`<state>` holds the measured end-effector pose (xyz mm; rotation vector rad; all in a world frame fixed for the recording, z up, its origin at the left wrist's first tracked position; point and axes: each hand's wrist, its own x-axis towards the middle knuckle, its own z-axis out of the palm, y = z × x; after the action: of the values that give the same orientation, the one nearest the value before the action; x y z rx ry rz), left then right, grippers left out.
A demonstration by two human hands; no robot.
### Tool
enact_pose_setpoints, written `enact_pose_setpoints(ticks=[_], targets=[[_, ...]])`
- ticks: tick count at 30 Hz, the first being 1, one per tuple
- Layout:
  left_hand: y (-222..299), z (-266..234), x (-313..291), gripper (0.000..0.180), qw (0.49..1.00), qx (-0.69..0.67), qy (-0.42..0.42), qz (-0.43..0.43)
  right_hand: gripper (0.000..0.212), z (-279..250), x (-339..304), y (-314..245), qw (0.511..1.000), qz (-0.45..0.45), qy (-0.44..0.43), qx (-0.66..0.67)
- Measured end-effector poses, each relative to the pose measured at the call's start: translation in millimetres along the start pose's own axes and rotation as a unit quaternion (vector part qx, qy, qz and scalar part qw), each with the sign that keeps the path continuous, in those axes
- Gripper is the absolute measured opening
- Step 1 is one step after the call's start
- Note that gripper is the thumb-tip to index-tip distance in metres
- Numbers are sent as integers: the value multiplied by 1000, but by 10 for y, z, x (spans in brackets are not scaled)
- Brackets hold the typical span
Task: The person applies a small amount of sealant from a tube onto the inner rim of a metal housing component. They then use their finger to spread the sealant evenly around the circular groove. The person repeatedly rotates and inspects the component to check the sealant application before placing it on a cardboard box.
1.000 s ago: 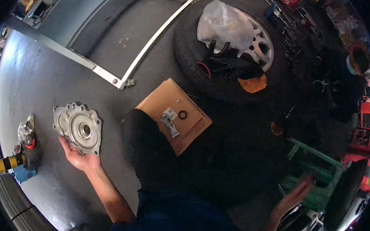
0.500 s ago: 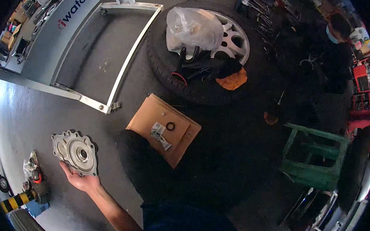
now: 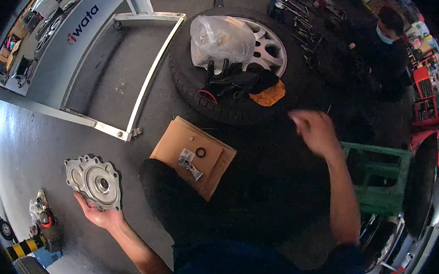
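Observation:
My left hand [image 3: 101, 217] holds a silver metal cover plate [image 3: 99, 182] from below. The plate has a scalloped, bolt-holed rim and a round central bore that faces up. Out to the right, my right hand [image 3: 315, 133] hovers near the tyre's lower right side, its fingers curled and smeared by motion. Whether anything is in them I cannot make out. By my knee lies a piece of cardboard [image 3: 168, 146], bearing a black rubber ring [image 3: 201, 152], a small clear packet [image 3: 191, 166] and a tiny light-coloured piece [image 3: 192, 139].
A tyre on a silver wheel [image 3: 192, 92] lies flat ahead, with a plastic bag [image 3: 221, 39], black gloves [image 3: 231, 79] and an orange piece [image 3: 268, 93] on it. A white frame [image 3: 149, 84] stands left, a green crate [image 3: 377, 173] right. A masked person [image 3: 388, 52] is at far right.
My right arm has come into view and reaches forward on the right. The cover plate stays in my left hand. The whole view has shifted slightly, and the other person has raised their head.

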<state>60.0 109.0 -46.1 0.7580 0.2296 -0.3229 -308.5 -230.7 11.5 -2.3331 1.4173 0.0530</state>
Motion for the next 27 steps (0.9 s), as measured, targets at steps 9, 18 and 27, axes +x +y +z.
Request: enact_pose_setpoints(ticks=[9,18,27], targets=[[-9,167,-124,57,998,-15,-62,-21,50,1865,1476,581,989,145,-8,-6],[-138,640,-236,57,962,-38,-247,108,21,644,611,-957,964,-99,177,171],[-89,934,-623,57,940,-25,-232,248,53,187,-756,-2379,847,-448,16,284]])
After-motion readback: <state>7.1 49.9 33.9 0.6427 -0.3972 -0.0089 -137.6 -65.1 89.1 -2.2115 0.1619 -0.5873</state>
